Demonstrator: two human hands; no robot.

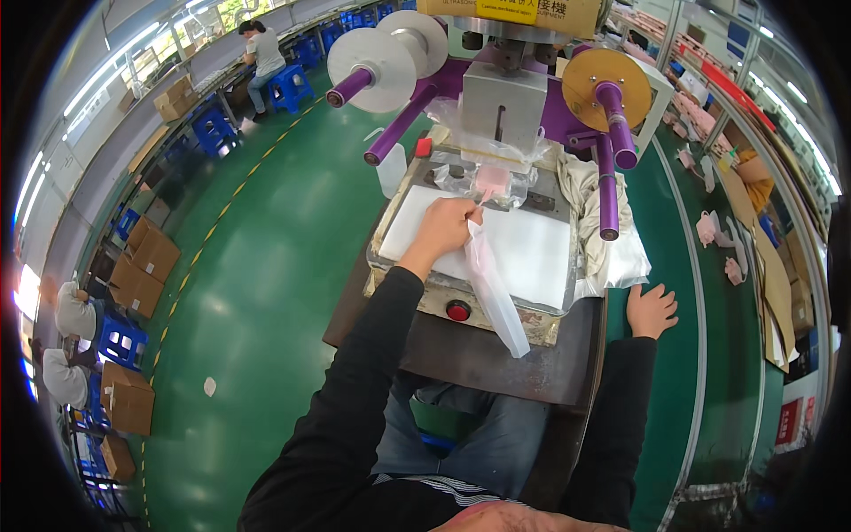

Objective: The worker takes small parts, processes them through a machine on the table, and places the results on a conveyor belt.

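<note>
My left hand (446, 226) is closed at the front of a press, above the white sheet on its bed (541, 257). In its fingers is a soft pale pink and white translucent strip (496, 288), whose lower end hangs over the bed's front edge. Just beyond the fingers a pink piece (494, 181) lies under the grey press head (503, 102); whether it joins the strip is hard to make out. Over the green conveyor belt at the right, my right hand (651, 310) is open, fingers spread, holding nothing.
Purple rollers (609, 199) jut from the press toward me, with a white reel (370, 71) at left. A red button (458, 310) sits on the bed's front. Crumpled cloth (603, 208) lies beside the bed. Pink pieces (706, 229) with white straps lie on the belt. Other people sit at left.
</note>
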